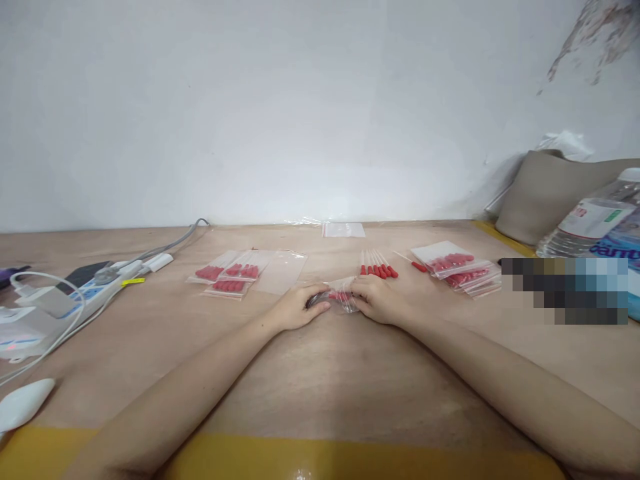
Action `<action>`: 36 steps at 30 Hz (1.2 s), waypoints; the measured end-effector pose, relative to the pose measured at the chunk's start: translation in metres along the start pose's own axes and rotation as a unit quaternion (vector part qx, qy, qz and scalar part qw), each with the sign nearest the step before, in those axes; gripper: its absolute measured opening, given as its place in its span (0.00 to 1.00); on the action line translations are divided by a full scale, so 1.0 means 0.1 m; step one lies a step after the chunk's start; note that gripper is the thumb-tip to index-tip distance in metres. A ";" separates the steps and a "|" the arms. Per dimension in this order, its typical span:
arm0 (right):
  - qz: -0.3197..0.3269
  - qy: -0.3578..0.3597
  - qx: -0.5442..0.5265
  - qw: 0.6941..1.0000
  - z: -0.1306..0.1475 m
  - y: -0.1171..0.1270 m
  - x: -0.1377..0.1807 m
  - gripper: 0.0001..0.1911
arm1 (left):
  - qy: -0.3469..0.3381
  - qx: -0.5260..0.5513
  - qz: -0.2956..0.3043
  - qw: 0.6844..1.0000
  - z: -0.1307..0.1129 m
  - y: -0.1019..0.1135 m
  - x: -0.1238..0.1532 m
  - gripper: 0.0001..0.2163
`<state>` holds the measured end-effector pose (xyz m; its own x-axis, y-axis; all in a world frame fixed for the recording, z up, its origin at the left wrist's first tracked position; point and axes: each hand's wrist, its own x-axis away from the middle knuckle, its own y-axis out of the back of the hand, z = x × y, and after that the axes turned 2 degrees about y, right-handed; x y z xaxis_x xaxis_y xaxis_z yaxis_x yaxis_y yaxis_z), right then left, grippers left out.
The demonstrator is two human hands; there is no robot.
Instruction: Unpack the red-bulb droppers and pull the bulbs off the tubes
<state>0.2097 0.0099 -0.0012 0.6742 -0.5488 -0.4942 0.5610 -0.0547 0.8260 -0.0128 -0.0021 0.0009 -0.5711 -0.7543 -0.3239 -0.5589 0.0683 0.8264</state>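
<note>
Between my two hands is a clear plastic bag (345, 303) with red-ended pieces showing through it. My left hand (303, 307) has its fingers closed on the bag's left side. On the right side, my right hand (377, 299) pinches the same bag. Just beyond my right hand lies a row of droppers with red bulbs (379, 270), their pale thin stems pointing at the wall. One single dropper (419, 266) lies to the right of that row. My fingers hide part of the bag's contents.
Filled bags (229, 285) lie left of my hands, beside a flat clear bag (280, 270). More filled bags (457, 263) lie at right. A white packet (344, 230) rests near the wall. A power strip (95, 287) with cables stands left; a water bottle (585, 227) stands right.
</note>
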 end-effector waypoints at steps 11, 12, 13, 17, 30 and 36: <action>0.055 -0.099 -0.186 0.976 -0.12 0.19 0.05 0.13 | 0.026 0.016 0.016 0.999 -0.04 0.04 0.01 0.19; 0.054 -0.113 -0.193 0.973 -0.12 0.19 0.05 0.13 | 0.028 0.014 0.016 0.999 -0.03 0.04 0.01 0.19; 0.051 -0.132 -0.201 0.969 -0.12 0.20 0.04 0.13 | 0.030 0.011 0.017 0.999 -0.03 0.03 0.01 0.19; 0.022 -0.214 -0.260 0.941 -0.22 0.38 0.04 0.13 | 0.033 0.001 0.011 0.999 0.01 0.03 0.02 0.20; -0.337 -0.211 -0.119 0.910 -0.47 0.52 -0.01 0.12 | 0.011 -0.015 0.004 1.000 0.02 0.02 0.01 0.20; -0.122 -0.070 0.089 0.986 -0.35 0.04 -0.13 0.11 | 0.009 -0.021 0.004 1.000 0.02 0.01 0.01 0.20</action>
<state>0.2205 0.0463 -0.0008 0.4500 -0.6106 -0.6516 0.5959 -0.3381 0.7284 -0.0154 -0.0015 -0.0001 -0.5645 -0.7649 -0.3102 -0.5286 0.0464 0.8476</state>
